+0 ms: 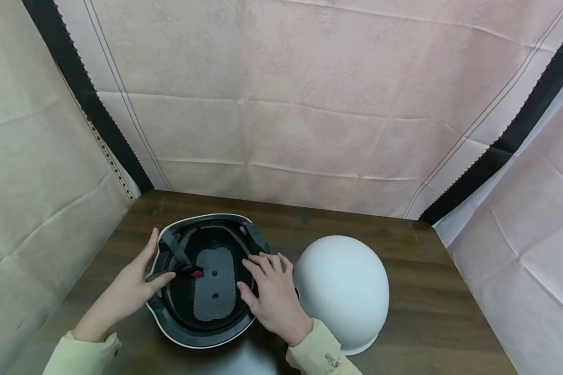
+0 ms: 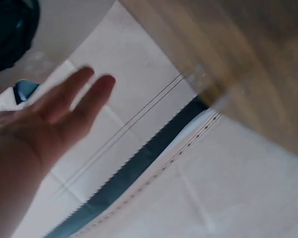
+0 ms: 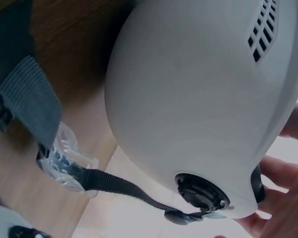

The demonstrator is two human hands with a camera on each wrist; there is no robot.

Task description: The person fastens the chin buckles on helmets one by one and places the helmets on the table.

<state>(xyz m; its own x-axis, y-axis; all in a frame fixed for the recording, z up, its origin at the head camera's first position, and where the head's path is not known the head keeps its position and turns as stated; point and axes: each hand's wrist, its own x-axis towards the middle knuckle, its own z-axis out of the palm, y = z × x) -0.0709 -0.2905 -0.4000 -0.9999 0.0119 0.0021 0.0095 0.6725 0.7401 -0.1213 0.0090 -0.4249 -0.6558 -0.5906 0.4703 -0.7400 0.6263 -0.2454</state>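
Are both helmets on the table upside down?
No, the left helmet has its black padded inside facing up, but the right helmet sits with its round white top up.

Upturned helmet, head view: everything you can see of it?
The helmet lies opening upward on the brown table, left of a white dome. Thin pale edge, black interior, grey textured pad with two dark holes. A black strap, seemingly fabric, runs inside to a red piece. The left hand touches its left rim; the right hand rests on its right side.
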